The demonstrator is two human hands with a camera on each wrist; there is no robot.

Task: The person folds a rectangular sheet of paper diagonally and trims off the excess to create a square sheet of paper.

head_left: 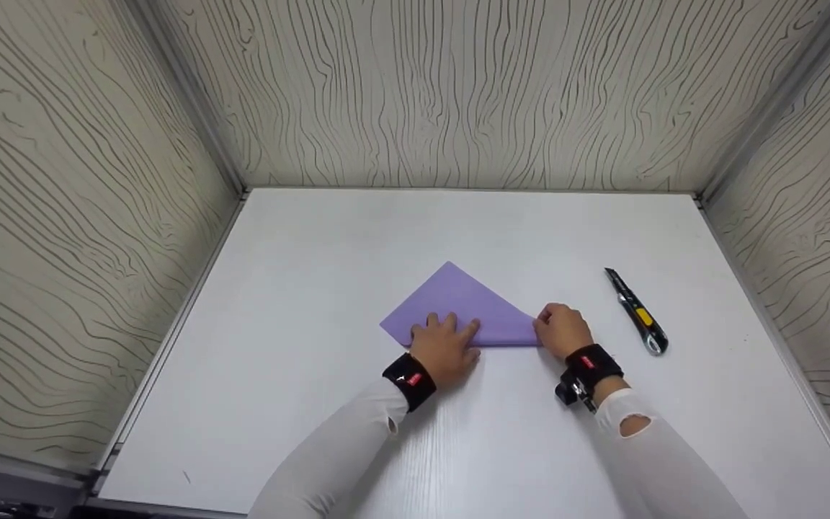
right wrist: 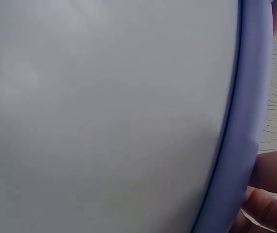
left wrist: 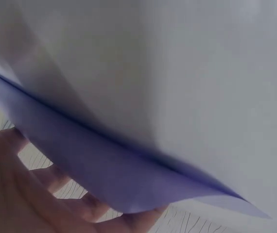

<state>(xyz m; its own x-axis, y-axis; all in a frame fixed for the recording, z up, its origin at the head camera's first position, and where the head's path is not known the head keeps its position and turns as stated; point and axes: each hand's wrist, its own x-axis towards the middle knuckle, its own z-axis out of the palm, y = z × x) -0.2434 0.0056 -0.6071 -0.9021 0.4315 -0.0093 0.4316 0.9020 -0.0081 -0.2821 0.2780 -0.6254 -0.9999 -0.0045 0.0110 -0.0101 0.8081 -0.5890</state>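
A sheet of purple paper (head_left: 451, 295) lies on the white table, folded along its near edge, with one corner pointing away. My left hand (head_left: 446, 353) rests on its near left part, fingers spread over the fold. At the paper's right end, my right hand (head_left: 563, 330) pinches the corner between thumb and curled fingers. The left wrist view has the folded paper (left wrist: 95, 155) bulging slightly off the table beside the left fingers. From the right wrist, the rounded fold of the paper (right wrist: 248, 97) runs down to the right thumb and fingers (right wrist: 272, 170).
A utility knife (head_left: 637, 311) with a black body and yellow slider lies to the right of the right hand. The white table (head_left: 300, 252) is enclosed by wood-grain patterned panels (head_left: 422, 94) at the back and both sides.
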